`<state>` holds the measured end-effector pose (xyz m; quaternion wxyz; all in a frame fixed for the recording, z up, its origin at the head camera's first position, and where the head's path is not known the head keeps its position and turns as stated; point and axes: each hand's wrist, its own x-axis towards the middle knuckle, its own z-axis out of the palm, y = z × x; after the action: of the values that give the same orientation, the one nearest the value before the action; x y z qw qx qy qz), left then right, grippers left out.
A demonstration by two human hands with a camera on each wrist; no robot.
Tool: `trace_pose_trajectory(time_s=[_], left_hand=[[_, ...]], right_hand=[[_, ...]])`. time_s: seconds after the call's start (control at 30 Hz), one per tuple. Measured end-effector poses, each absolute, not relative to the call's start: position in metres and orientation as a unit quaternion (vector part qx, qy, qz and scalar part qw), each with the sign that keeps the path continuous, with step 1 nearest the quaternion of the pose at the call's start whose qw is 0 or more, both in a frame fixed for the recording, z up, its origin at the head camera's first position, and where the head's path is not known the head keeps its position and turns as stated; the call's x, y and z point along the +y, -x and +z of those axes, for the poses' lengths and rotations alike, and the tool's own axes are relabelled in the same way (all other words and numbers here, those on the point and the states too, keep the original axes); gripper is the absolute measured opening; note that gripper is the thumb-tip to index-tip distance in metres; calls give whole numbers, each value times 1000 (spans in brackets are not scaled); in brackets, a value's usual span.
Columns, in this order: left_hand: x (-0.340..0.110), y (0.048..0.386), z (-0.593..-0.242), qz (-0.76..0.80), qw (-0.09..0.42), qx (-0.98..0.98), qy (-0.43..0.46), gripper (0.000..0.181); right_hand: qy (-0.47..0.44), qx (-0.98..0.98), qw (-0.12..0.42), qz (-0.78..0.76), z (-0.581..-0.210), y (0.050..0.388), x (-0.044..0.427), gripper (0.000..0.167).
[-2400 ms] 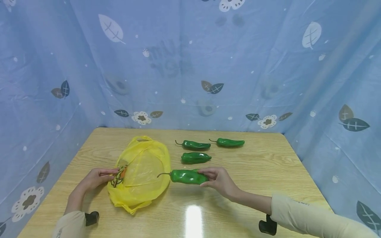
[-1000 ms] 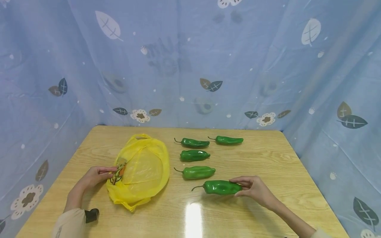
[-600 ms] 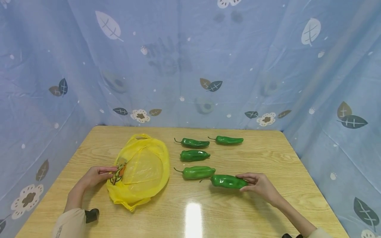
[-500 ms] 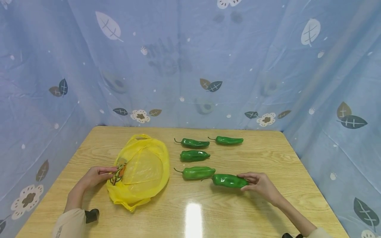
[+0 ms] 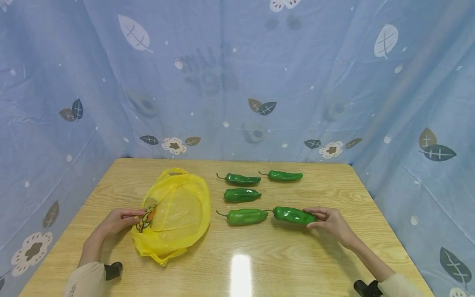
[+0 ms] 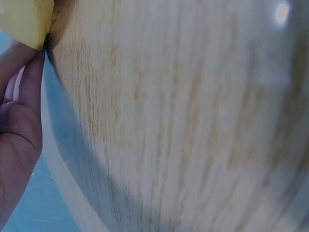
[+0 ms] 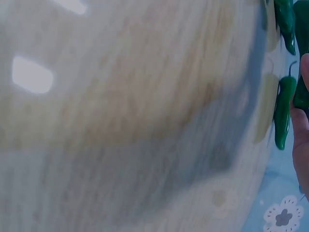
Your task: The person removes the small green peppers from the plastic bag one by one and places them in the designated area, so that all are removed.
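My right hand point(image 5: 330, 225) grips the blunt end of a dark green pepper point(image 5: 291, 215) between thumb and fingers, its stem pointing left. The stem tip reaches the lighter green pepper point(image 5: 245, 216) on the table; whether they touch I cannot tell. My left hand point(image 5: 118, 220) pinches the left edge of a yellow plastic bag point(image 5: 174, 243), beside a printed patch. The bag's mouth lies spread open. In the left wrist view the fingers point(image 6: 31, 82) meet a corner of the yellow bag point(image 6: 26, 21). The right wrist view shows the held pepper point(image 7: 301, 92) at its right edge.
Behind the lighter pepper lie a stemless-looking green pepper point(image 5: 242, 195), a slim dark pepper point(image 5: 242, 179) and another pepper point(image 5: 285, 176) to their right. The wooden table point(image 5: 208, 272) ends at a blue patterned curtain point(image 5: 222, 103) at the back and sides.
The lighter pepper, near my right hand earlier, now lies on the table. My right hand has carried the dark pepper right and away from me. The left hand has kept its place on the bag.
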<state>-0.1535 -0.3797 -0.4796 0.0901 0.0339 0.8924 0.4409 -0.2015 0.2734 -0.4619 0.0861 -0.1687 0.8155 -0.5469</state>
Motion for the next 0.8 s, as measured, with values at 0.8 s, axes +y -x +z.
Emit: trace_pose_trajectory(time_s=[0.8], left_hand=[[-382, 154, -475, 426, 117, 897, -25, 43]], right_hand=[[152, 831, 25, -535, -472, 258, 285, 46]])
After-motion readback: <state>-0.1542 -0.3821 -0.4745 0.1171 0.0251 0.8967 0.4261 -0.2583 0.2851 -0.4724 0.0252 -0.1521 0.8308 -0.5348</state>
